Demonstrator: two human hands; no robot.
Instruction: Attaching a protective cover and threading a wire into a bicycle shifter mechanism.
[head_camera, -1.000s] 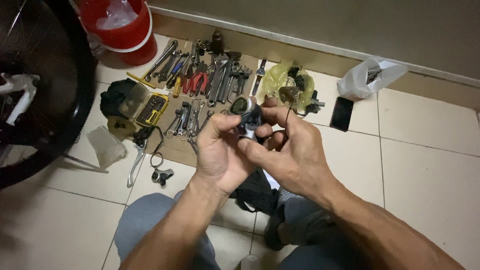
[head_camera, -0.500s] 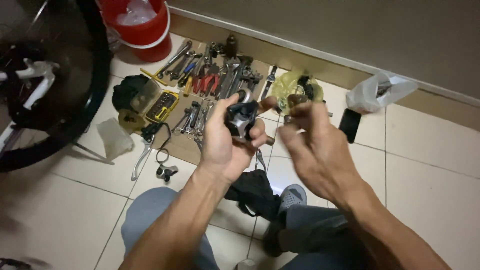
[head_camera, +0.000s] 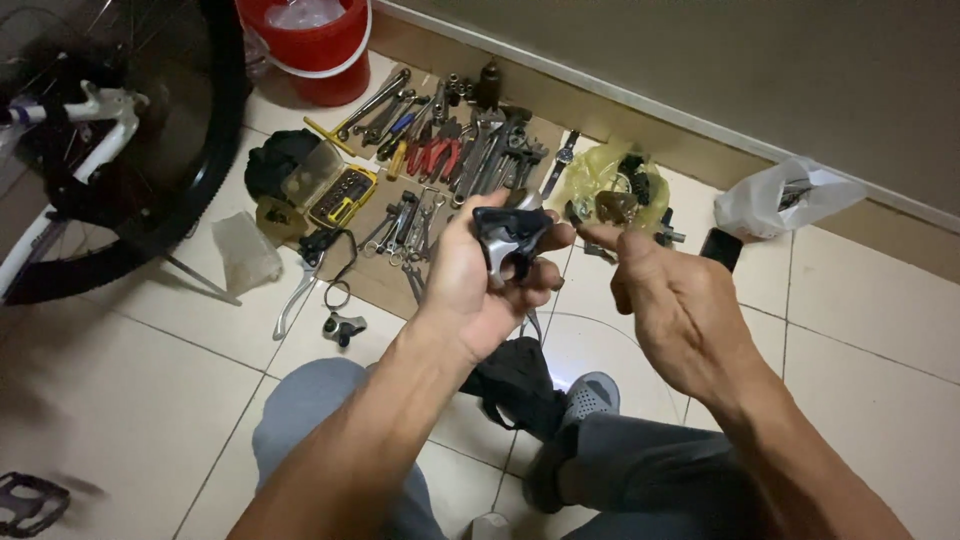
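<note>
A: Left hand (head_camera: 470, 290)?
B: Palm up, fingers curled tight round a small black and silver bike part (head_camera: 510, 243), prob. a shifter or brake lever body. Thumb on top, part sits high in the grip, above the floor tiles, just in front of the tool spread.

A: Right hand (head_camera: 680, 310)?
B: Not on the part. Just beside it to the right, a small gap between. Index finger (head_camera: 600, 236) stretched out toward the part, other fingers loosely bent, nothing visible in them.

A: What's behind the hands?
B: Piece of cardboard (head_camera: 375, 275) on the floor w/ wrenches (head_camera: 385, 105), red-handled pliers (head_camera: 432, 156) and more tools in rows. Yellow bit case (head_camera: 342, 196) at its left edge, black pouch (head_camera: 275, 160) next to that. Red bucket (head_camera: 310, 50) further back by the wall.

A: Other stuff?
B: Bike wheel (head_camera: 150, 180) far left, white frame tube (head_camera: 100, 105) across it. Loose silver brake lever (head_camera: 295, 290) w/ cable on the tile. Yellowish bag (head_camera: 590, 180) of small parts behind the right hand, white plastic bag (head_camera: 770, 200) by the wall, dark phone (head_camera: 720, 247) near it. Black pedal (head_camera: 30, 498) bottom left. Person's knee (head_camera: 310, 400) in grey trousers below the left arm, grey shoe (head_camera: 590, 395) under the right.
</note>
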